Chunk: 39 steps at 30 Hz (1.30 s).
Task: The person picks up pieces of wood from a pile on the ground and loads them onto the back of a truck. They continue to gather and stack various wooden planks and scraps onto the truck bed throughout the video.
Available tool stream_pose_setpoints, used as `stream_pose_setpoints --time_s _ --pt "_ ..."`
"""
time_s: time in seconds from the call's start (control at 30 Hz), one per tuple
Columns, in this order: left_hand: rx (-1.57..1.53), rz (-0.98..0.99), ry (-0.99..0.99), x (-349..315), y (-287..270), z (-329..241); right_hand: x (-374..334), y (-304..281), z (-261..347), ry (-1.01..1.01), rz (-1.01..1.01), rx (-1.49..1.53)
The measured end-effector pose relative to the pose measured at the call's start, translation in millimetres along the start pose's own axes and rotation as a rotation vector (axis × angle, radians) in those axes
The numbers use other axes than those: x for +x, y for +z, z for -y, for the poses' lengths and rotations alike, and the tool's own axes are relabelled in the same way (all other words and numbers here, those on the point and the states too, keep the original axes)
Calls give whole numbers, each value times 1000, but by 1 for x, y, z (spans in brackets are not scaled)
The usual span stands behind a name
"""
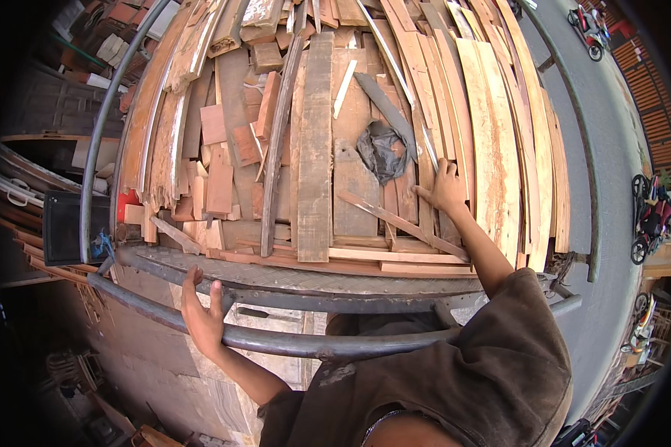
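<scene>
My right hand (446, 191) reaches over the load of wood, thumb apart from the fingers. Its fingertips touch the boards at the inner edge of the long planks (492, 149) on the right. A narrow wooden strip (402, 223) lies slantwise just below that hand. To its left sits a crumpled dark plastic bag (384, 151) among the pieces. My left hand (203, 313) is raised by the grey metal rail (291, 341) at the near end, fingers apart and nothing in them. A wide weathered board (315, 149) runs lengthwise through the middle.
Short offcuts (218, 179) fill the left-middle of the load. Tubular side rails (97, 149) flank both sides. On the right, a street (596, 119) holds parked motorcycles (641, 220). A black panel (65, 227) stands outside the left rail.
</scene>
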<state>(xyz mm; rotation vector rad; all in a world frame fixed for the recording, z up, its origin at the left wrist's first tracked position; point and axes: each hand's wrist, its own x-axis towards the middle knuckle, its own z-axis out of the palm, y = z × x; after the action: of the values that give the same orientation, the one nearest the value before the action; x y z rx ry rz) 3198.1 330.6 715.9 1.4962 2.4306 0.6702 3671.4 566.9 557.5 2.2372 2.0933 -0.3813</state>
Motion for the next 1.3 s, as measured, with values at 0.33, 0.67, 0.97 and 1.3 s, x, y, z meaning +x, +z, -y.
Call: stream_pose_setpoints --time_s 0.33,0.67,0.97,1.3 --pt "-75 -43 47 -3 0 7 -9 22 -13 -45 6 91" --pt "-130 -19 27 -4 -5 1 -17 22 -9 -22 -2 101" --pt "-120 10 53 -2 -6 2 -76 24 40 55 -183 849" --pt "-83 29 46 -3 -9 0 -43 -41 93 -125 -149 1208"
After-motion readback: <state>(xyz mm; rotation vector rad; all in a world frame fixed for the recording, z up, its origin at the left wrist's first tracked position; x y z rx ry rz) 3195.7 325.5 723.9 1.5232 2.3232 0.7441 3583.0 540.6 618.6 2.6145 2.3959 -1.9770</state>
